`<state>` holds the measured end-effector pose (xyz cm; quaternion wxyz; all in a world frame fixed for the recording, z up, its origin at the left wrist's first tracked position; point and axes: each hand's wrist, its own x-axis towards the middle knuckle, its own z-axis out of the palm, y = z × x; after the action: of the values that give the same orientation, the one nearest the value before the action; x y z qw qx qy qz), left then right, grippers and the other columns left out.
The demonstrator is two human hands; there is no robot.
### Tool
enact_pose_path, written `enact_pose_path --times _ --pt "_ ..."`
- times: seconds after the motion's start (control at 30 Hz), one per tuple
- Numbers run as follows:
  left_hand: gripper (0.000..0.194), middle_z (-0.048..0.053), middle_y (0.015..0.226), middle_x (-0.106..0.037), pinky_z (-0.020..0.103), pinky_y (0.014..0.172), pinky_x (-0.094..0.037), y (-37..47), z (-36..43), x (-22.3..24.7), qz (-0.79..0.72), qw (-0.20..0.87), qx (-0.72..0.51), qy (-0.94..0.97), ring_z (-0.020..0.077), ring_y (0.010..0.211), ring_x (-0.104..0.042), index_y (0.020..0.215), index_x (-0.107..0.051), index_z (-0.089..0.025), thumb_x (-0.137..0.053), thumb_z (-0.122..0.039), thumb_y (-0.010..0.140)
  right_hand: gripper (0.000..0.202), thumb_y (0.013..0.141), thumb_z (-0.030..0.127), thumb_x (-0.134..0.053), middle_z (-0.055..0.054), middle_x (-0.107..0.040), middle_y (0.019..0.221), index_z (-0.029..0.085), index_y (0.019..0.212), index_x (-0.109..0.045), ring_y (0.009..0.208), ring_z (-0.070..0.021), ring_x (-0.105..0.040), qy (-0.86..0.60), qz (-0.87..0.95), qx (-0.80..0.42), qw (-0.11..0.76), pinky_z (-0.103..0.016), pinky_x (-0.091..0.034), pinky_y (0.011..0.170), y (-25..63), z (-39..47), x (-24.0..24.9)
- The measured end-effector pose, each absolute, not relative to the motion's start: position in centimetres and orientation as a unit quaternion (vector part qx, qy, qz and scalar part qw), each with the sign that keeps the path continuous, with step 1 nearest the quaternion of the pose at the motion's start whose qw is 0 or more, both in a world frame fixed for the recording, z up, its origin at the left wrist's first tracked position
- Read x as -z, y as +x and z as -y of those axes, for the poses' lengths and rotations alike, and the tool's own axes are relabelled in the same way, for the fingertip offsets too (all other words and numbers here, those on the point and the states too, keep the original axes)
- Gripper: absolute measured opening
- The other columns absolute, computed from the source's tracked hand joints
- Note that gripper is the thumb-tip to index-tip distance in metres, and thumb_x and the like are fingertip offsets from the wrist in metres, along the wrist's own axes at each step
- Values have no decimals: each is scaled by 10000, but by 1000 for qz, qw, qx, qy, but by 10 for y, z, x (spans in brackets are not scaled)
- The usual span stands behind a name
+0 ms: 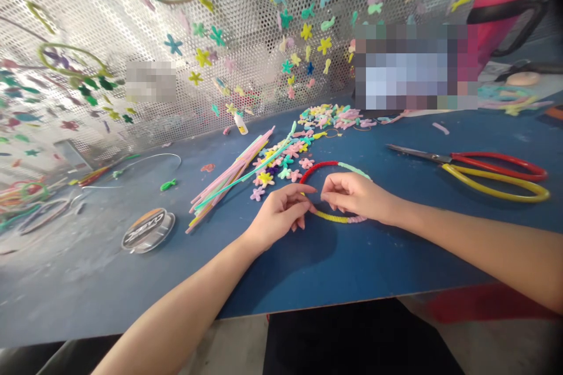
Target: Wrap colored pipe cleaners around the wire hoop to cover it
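Note:
A ring wrapped in red, mint, yellow and pink fuzzy sections (333, 218) is at my hands over the blue table. My left hand (284, 211) is at the ring's left side, thumb and fingers bent close together; what they hold, if anything, is too small to make out. My right hand (352, 193) lies across the ring's right part, its thumb and index finger pinched near the left fingertips. Behind my left hand lie small fuzzy flowers (265, 179) and a bundle of pastel pipe cleaners (233, 170).
Scissors with red and yellow handles (497, 173) lie at the right. A clear spool (148, 231) rests at the left. Toward the back are a small white bottle (241, 124) and a flower pile (328, 116), before a perforated metal panel (250, 23) hung with fuzzy shapes.

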<state>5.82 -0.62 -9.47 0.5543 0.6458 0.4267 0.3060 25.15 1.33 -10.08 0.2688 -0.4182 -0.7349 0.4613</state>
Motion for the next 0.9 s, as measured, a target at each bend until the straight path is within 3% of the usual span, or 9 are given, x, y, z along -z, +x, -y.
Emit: enact_pose_path --times 0.4,0.57,0.9 --pt "357 22 788 -580 168 453 -392 55 3 99 -406 590 -301 629 63 543 -512 1096 -521 -134 -497 -132 739 119 808 263 -492 15 -533 617 166 741 -509 544 -95 -488 -404 791 -412 203 -231 -364 519 256 -15 95" --pt "359 22 800 -567 164 462 -402 56 3 99 -405 576 -289 649 63 564 -504 1088 -509 -137 -500 -121 729 157 806 317 -509 8 -545 641 166 766 -523 580 -104 -493 -390 773 -469 177 -237 -379 537 258 -19 97" --pt "208 -17 793 -531 155 514 -386 59 14 95 -403 404 -273 775 56 623 -490 917 -464 -186 -583 -179 745 183 791 332 -538 28 -489 630 150 765 -533 567 -76 -418 -403 712 -547 178 -217 -322 522 257 -18 91"
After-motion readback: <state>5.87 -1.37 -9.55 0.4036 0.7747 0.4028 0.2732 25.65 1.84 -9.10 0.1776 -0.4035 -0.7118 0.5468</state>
